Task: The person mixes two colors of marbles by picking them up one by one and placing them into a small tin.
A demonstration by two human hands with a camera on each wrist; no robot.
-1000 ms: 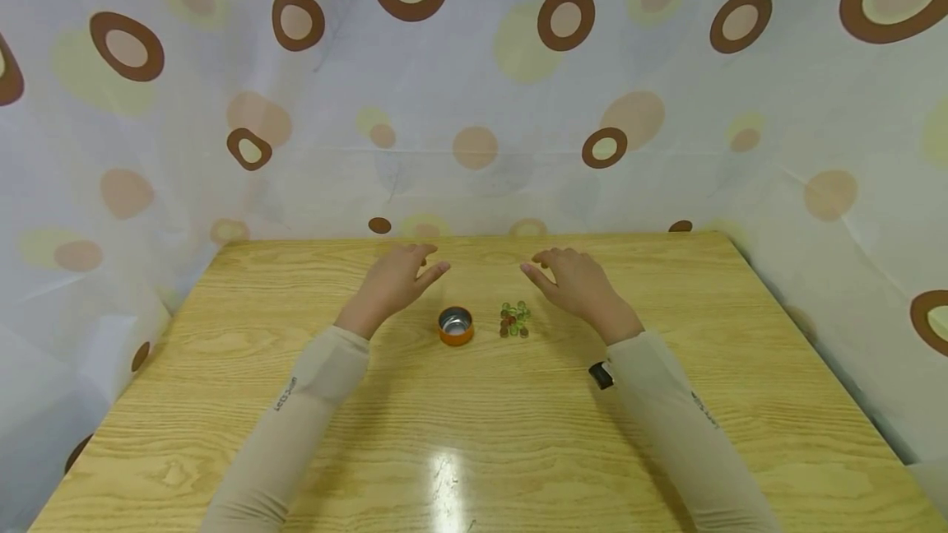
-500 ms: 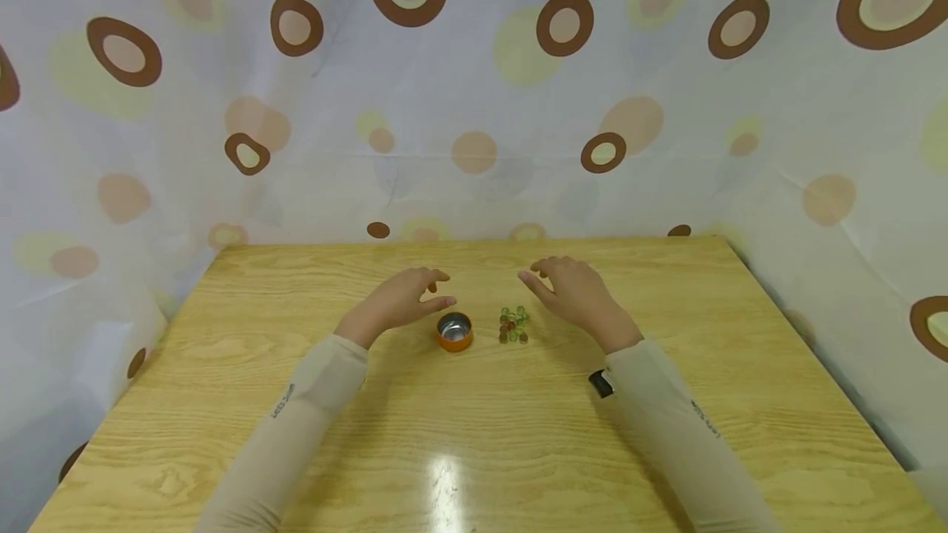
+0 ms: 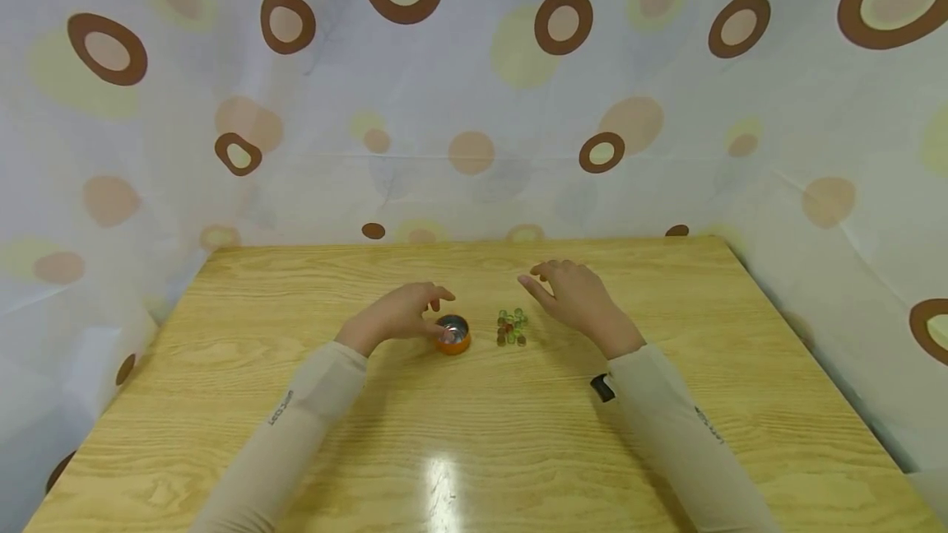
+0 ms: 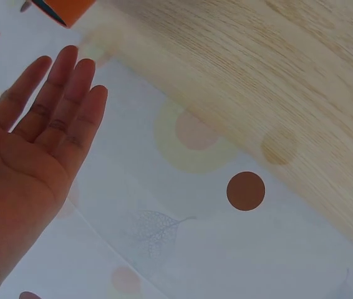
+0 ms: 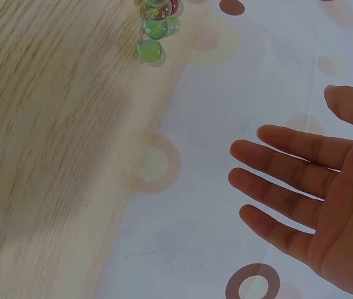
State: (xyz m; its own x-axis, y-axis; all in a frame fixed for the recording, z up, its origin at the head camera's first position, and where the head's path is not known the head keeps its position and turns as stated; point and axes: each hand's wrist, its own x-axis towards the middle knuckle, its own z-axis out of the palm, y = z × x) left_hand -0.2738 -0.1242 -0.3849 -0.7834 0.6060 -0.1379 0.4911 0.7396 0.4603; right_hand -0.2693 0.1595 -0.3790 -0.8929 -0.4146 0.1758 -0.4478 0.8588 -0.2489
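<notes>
A small round orange bowl (image 3: 455, 347) with a shiny metal inside stands mid-table in the head view. My left hand (image 3: 396, 313) is at its left side, fingers relaxed, and the thumb overlaps the bowl's rim in this view. The left wrist view shows the open palm below the orange bowl wall (image 4: 72, 7). To the right of the bowl lies a cluster of small glass marbles (image 3: 511, 327), mostly green, some brown and red. My right hand (image 3: 576, 298) hovers behind and right of them, holding nothing; its fingers (image 5: 282, 168) are spread in the right wrist view.
The wooden table (image 3: 296, 286) is backed on three sides by a white patterned curtain (image 3: 474, 72). A small black object (image 3: 603, 387) shows at the right cuff.
My left hand has come down and nearer to me, its thumb now over the bowl's rim. The right hand has moved only slightly; bowl and marbles stay in place.
</notes>
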